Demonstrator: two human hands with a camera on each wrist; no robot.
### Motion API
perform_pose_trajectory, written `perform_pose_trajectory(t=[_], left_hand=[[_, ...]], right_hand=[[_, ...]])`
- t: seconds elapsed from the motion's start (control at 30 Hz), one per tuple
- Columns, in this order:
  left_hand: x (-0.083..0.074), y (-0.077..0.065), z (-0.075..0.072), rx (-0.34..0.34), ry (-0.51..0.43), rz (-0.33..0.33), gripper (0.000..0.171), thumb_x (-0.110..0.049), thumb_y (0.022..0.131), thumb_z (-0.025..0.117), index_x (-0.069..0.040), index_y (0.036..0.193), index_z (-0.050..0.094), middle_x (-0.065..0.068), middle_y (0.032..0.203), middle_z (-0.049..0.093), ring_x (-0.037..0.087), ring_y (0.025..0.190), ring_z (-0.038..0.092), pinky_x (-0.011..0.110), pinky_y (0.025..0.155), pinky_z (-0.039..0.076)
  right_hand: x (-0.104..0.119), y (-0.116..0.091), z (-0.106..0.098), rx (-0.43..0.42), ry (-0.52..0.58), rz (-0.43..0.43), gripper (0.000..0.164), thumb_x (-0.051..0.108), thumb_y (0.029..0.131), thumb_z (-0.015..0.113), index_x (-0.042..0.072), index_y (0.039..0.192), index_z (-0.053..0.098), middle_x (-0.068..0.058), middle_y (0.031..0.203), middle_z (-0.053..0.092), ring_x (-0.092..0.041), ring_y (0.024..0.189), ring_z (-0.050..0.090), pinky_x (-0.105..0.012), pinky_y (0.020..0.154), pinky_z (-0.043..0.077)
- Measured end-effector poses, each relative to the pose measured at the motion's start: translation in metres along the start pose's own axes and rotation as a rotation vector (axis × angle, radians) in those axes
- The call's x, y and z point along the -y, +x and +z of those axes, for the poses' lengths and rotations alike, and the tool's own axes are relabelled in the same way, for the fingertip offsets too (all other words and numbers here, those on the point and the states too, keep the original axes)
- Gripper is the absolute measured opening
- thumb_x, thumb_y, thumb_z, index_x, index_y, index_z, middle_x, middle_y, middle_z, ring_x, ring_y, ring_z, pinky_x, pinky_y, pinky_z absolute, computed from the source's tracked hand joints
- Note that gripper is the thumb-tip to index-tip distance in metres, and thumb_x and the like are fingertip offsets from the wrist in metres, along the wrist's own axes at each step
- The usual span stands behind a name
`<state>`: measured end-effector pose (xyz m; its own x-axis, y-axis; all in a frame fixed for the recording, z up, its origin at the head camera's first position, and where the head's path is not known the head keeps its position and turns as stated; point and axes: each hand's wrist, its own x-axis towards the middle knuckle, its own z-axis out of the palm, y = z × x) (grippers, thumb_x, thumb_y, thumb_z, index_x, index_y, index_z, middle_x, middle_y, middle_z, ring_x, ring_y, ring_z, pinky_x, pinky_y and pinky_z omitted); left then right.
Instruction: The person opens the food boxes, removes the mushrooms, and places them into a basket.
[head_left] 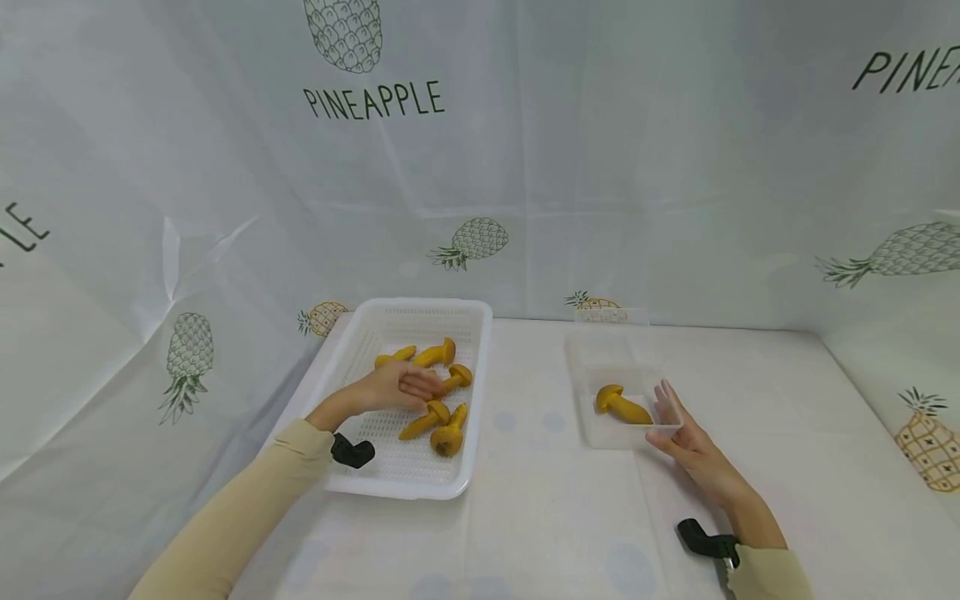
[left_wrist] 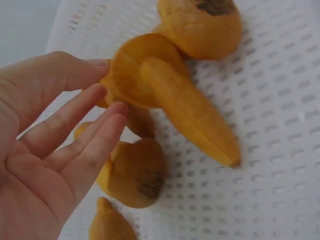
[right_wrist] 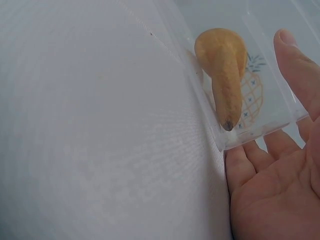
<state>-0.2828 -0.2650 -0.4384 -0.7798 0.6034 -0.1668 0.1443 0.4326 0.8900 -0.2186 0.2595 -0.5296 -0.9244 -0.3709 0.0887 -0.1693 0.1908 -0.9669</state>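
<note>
My left hand point(head_left: 390, 388) reaches low over a white perforated basket point(head_left: 478, 375) of several yellow-brown mushrooms. In the left wrist view, its thumb and loosely bent fingers are spread at the cap edge of a mushroom with a long stem point(left_wrist: 192, 117), not closed round it. Another mushroom with a dark-patched cap point(left_wrist: 137, 175) lies below those fingertips. My right hand point(head_left: 701, 458) rests against the near right corner of a clear plastic box point(head_left: 588, 425), fingers extended along its outside and thumb apart from them. One mushroom point(head_left: 624, 407) lies inside that box.
The box's clear lid point(head_left: 611, 317) stands open at its back. A pineapple-print sheet point(head_left: 540, 167) hangs behind the white-covered table point(head_left: 540, 517). Each wrist carries a black camera mount, such as the left mount point(head_left: 352, 452) over the basket's near left side.
</note>
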Motion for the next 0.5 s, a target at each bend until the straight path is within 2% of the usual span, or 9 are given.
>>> perform_pose_trajectory(t=[0.17, 0.33, 0.5], left_hand=[[-0.018, 0.007, -0.003, -0.033, -0.030, 0.051, 0.046, 0.005, 0.091, 0.069, 0.015, 0.133, 0.053, 0.035, 0.130, 0.056, 0.048, 0.117, 0.058, 0.034, 0.091, 0.055], [-0.038, 0.023, -0.002, -0.031, -0.071, 0.089, 0.045, 0.005, 0.092, 0.067, 0.015, 0.134, 0.053, 0.034, 0.131, 0.056, 0.048, 0.117, 0.057, 0.035, 0.093, 0.054], [-0.063, 0.044, 0.009, -0.005, -0.094, 0.119, 0.046, 0.005, 0.093, 0.066, 0.014, 0.136, 0.051, 0.030, 0.131, 0.058, 0.045, 0.118, 0.058, 0.036, 0.094, 0.053]], right_hand=[[0.000, 0.000, 0.000, 0.000, -0.005, 0.004, 0.089, 0.006, 0.102, 0.057, 0.025, 0.161, -0.007, -0.019, 0.165, -0.007, -0.052, 0.144, -0.005, -0.004, 0.091, 0.033], [0.000, 0.000, 0.000, 0.003, -0.002, 0.006, 0.088, 0.006, 0.102, 0.056, 0.024, 0.161, -0.008, -0.019, 0.165, -0.007, -0.052, 0.144, -0.004, -0.004, 0.092, 0.033], [-0.001, 0.000, -0.001, -0.001, -0.009, 0.011, 0.088, 0.007, 0.103, 0.056, 0.024, 0.161, -0.008, -0.018, 0.165, -0.006, -0.051, 0.145, -0.002, -0.004, 0.092, 0.033]])
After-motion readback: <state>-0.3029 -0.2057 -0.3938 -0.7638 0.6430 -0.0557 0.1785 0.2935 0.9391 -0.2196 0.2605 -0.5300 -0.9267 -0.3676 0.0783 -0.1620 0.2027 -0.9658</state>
